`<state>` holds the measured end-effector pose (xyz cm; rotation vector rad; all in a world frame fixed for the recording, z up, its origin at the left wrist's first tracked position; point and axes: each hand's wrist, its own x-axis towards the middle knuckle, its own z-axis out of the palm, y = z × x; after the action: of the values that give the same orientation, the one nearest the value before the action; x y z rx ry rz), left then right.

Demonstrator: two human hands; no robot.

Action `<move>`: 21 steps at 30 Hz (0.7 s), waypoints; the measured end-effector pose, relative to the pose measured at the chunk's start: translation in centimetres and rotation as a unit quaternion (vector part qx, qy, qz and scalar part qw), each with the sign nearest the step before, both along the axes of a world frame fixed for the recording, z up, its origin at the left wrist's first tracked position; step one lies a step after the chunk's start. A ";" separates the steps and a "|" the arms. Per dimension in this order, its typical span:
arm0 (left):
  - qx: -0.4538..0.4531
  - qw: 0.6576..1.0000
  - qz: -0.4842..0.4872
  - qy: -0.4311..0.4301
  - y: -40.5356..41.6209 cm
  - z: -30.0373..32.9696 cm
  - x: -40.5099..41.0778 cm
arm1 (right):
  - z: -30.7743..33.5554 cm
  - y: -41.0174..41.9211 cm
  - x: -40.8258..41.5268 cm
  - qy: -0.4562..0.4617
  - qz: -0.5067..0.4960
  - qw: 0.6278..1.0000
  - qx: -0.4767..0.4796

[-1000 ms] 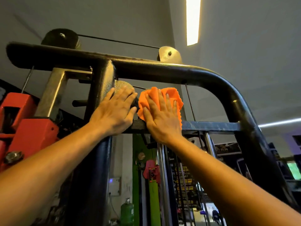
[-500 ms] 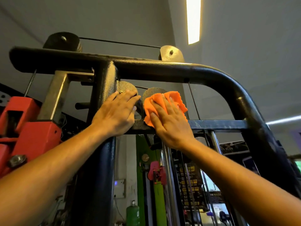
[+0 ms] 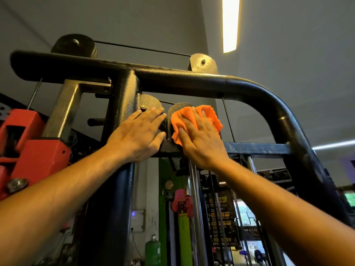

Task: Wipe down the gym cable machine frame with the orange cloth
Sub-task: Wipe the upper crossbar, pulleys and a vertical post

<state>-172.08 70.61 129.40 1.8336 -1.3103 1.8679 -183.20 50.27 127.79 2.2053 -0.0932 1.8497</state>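
Observation:
The black cable machine frame [image 3: 249, 87] arches overhead, with a crossbar [image 3: 259, 148] below its top tube. My right hand [image 3: 199, 139] presses the orange cloth [image 3: 213, 116] flat against a rounded pulley bracket [image 3: 176, 110] above the crossbar, fingers straight. My left hand [image 3: 138, 135] rests flat on the neighbouring pulley bracket [image 3: 149, 102] and the black upright post [image 3: 124, 96], fingers straight, holding nothing. Most of the cloth is hidden under my right hand.
A red machine part [image 3: 32, 150] sits at the left. Chrome guide rods [image 3: 196, 208] run down below the crossbar. A green bottle [image 3: 152, 248] stands low behind the frame. Cables [image 3: 142, 48] and pulleys [image 3: 75, 45] top the frame. A ceiling light [image 3: 230, 24] glows above.
My right hand has slid the cloth to the right across the pulley bracket, uncovering its left edge. My left hand has stayed in place on the other bracket.

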 end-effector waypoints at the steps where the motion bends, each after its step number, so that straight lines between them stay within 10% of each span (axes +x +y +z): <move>1: -0.001 1.000 0.000 0.002 0.0 0.1 0.0 | 1.3 0.3 -0.2 0.001 -0.002 1.000 0.006; 15: 0.025 1.000 0.008 -0.004 0.2 -0.7 -0.1 | -5.6 -3.1 -6.0 0.030 -0.015 0.999 -0.032; 21: 0.046 0.999 -0.020 -0.001 -2.2 -2.5 -2.0 | -6.0 -5.4 -8.7 -0.127 -0.008 0.990 0.069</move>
<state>-174.04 68.44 126.92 1.8362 -1.4457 1.8187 -191.91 44.91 121.74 2.0341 -0.2942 2.1645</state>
